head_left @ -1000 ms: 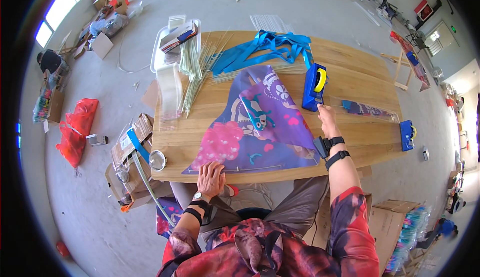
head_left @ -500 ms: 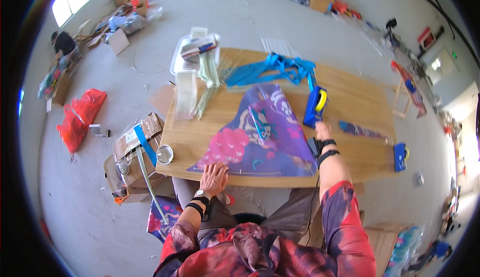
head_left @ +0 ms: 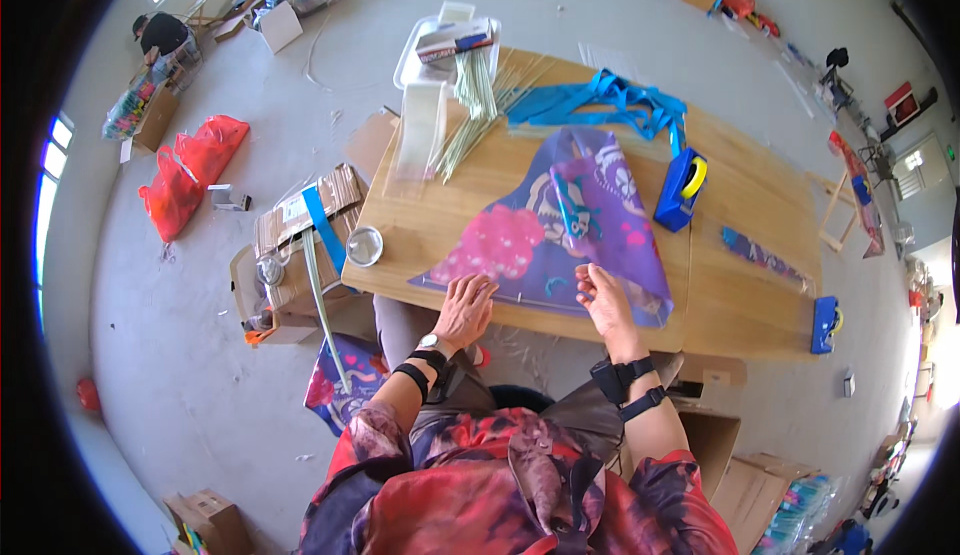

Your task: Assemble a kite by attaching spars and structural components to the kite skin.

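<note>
We are in a bright room with a pale grey floor [head_left: 300,135], looking down at a wooden table [head_left: 745,190]. On the table's near side, in front of us, lies a piece of purple printed fabric [head_left: 545,245] with pink flowers, its far-right part folded over and a thin pale line along its near edge. Our left hand [head_left: 467,312] rests flat on that edge toward the left, fingers extended, gripping nothing. Our right hand [head_left: 604,298] is raised just over the near edge, farther right, its fingers curled toward the thumb; we cannot tell whether something small is pinched there. Half a second ago this hand was beside the blue tape dispenser [head_left: 675,200]; now it has come back to the fabric, so we judge that both hands are placed to work along that edge. The dispenser stands right of the fabric, with a narrow folded purple piece [head_left: 765,255] beyond it and a second dispenser [head_left: 825,325] at the table's right end. Blue straps [head_left: 600,105] lie on the far side; pale thin sticks [head_left: 475,85] lie far left. A round clear container [head_left: 365,246] sits at the near-left corner, and red plastic bags [head_left: 180,190] lie on the floor farther left.
</note>
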A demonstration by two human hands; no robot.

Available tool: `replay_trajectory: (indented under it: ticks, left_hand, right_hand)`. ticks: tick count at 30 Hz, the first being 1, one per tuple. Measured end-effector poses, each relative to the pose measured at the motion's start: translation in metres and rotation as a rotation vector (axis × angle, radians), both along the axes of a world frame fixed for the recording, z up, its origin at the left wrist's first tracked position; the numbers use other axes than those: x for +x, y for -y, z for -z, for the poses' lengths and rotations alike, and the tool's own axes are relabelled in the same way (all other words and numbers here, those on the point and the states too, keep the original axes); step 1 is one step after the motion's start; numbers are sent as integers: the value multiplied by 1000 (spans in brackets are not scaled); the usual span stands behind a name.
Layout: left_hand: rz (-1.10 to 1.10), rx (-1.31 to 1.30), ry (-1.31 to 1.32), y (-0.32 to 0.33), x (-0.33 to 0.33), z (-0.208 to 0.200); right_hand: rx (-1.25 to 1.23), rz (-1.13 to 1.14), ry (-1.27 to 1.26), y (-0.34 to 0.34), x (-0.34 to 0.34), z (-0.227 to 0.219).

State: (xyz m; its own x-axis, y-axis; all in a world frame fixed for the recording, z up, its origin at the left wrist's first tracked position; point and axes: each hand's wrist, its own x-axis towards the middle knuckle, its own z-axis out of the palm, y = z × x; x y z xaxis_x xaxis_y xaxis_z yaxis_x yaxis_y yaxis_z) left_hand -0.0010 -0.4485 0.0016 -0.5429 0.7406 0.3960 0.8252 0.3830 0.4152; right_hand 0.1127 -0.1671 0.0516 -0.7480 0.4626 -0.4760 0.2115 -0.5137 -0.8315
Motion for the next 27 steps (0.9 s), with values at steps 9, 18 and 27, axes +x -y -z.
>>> replay_trajectory:
  ticks: [9, 18, 27]
  left_hand:
    - [58, -30, 100, 8, 46, 6]
    - [7, -16, 138, 6, 56, 6]
    - [-9, 5, 126, 3, 56, 10]
  right_hand:
    - [-204, -111, 12, 75, 20, 36]
    - [-147, -106, 53, 96, 15, 40]
    - [-109, -73, 46, 98, 12, 45]
